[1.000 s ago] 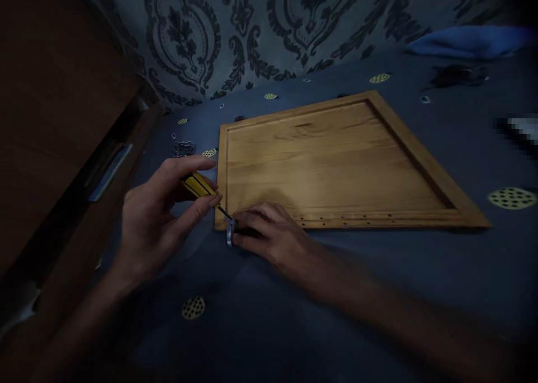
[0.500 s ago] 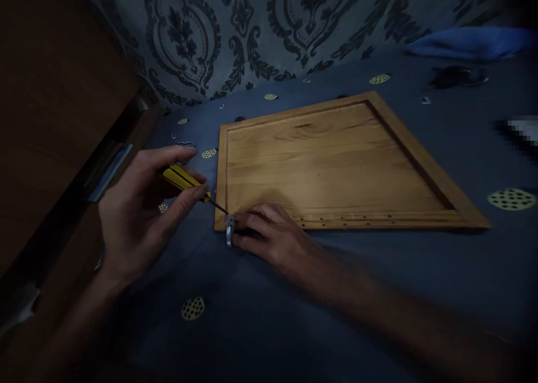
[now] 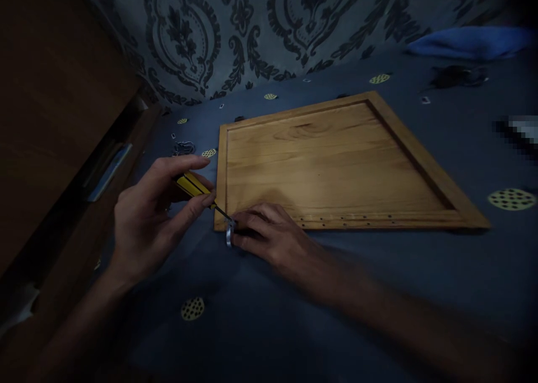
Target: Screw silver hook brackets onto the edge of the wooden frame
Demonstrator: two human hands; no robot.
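Note:
My left hand [image 3: 145, 217] is closed around the handle of a yellow and black screwdriver [image 3: 192, 187], which slants down to the right. The screwdriver's tip reaches a small silvery metal fitting with a curved part [image 3: 229, 235], at the near left corner of a framed wooden panel [image 3: 311, 164]. With its fingers bent, my right hand [image 3: 269, 231] pinches the fitting against the panel's near edge; the fingertips partly cover it. Several small dark holes or screw heads run along that near edge, to the right of my right hand. The panel lies flat on blue patterned fabric [image 3: 252, 315].
Beyond the panel's left edge lies a small heap of shiny metal pieces [image 3: 184, 147]. A blue cloth [image 3: 471, 42] and a dark object [image 3: 458, 76] are at the back right. Brown wooden furniture [image 3: 54, 102] stands on the left, and a patterned curtain or wall covering [image 3: 235, 35] rises behind.
My left hand has moved right with the screwdriver, and its tip is now slightly lower and farther right at the fitting. My right hand and the panel stay put.

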